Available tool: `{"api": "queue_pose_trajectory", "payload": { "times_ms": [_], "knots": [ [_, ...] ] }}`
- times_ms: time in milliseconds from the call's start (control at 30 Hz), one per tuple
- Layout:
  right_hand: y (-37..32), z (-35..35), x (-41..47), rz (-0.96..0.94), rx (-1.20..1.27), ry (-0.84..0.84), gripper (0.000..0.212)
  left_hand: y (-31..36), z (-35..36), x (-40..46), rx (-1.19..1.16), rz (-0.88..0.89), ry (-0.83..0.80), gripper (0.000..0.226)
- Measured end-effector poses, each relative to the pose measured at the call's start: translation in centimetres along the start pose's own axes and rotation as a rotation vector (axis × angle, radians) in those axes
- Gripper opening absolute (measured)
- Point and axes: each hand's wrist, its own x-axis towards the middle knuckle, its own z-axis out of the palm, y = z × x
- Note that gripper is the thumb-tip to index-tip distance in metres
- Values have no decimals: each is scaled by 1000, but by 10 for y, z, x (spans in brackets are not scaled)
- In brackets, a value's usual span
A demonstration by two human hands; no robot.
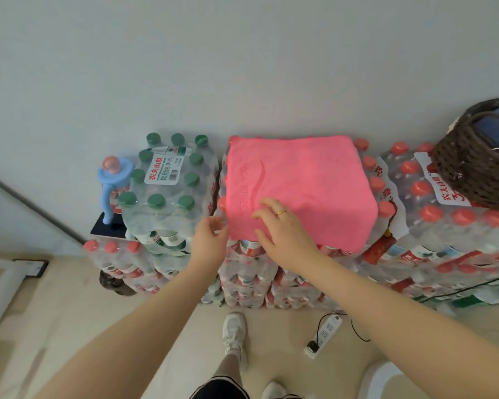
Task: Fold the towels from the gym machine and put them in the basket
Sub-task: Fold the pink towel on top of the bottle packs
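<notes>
A pink towel (314,180) lies folded flat on top of a stack of red-capped water bottle packs (251,277). My left hand (209,240) pinches the towel's near left corner. My right hand (283,228), with a gold ring, rests palm down on the towel's near left part with fingers spread. The dark wicker basket (467,174) stands at the right on another bottle pack, with blue cloth (496,122) inside it.
A pack of green-capped bottles (167,182) stands left of the towel, with a blue and pink pump dispenser (113,180) beside it. A white wall rises behind. On the floor lie a power strip (324,334) with cable, and my shoes (235,332).
</notes>
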Motion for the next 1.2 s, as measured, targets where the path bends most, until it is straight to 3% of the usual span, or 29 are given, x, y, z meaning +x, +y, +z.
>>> {"api": "queue_pose_trajectory", "payload": {
  "times_ms": [167,267,433,500,600,733,833,933,1000,1100,1200],
  "knots": [
    [-12,9,-5,76,66,1,34,2,17,0,-136,-126,-161,14],
    [-9,10,-3,107,33,-4,34,4,23,0,-180,-153,-91,40],
    [-6,14,3,147,-25,-60,45,3,19,1,-247,-161,-44,22],
    [-6,16,3,151,-45,-101,49,-1,15,3,-207,-141,-136,13],
    [-6,17,3,157,-19,-101,55,-1,5,6,-212,-120,-324,19],
    [-8,15,1,180,-17,-142,85,9,-4,6,-379,-115,-538,15],
    [-12,16,1,150,-40,-53,71,19,-7,3,-476,-118,-628,21],
    [-11,16,5,244,64,142,33,21,-8,1,-419,-119,-574,28],
    [-8,16,7,313,158,244,16,12,-6,5,-361,-144,-429,21],
    [-4,16,8,361,225,294,12,-2,-1,7,-276,-155,-250,20],
    [-5,17,6,316,188,246,17,-6,10,3,-156,-57,-158,27]
  ]
}}
